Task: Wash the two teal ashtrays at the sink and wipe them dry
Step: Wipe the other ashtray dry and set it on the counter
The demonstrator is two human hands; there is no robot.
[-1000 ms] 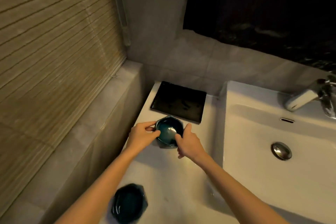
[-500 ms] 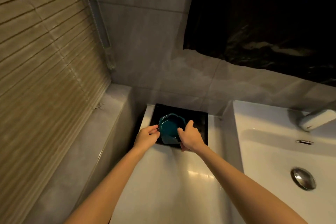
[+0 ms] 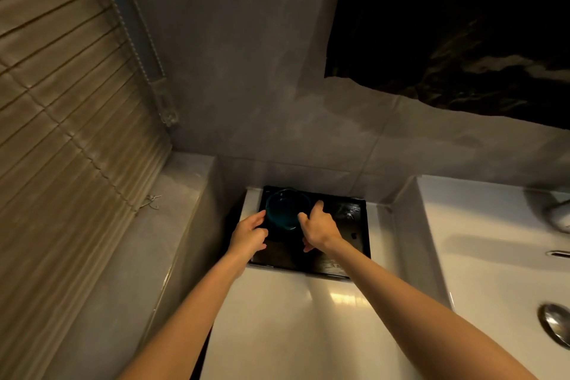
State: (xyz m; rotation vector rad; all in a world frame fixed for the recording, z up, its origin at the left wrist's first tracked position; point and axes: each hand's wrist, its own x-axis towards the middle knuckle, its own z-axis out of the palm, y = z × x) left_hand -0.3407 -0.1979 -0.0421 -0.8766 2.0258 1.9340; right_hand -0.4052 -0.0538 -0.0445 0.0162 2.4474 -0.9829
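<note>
Bathroom counter (image 3: 277, 318), black tray (image 3: 342, 245) at its back — pinches teal ashtray (image 3: 285, 210) over the tray's far-left corner, left grip (image 3: 248, 233) clasping the left rim, right grip (image 3: 317, 227) the right.

Dim, warm light; glare streaks the white countertop (image 3: 308, 311) at lower centre, edges bend (wide-angle), and the upper right sinks into black
</note>
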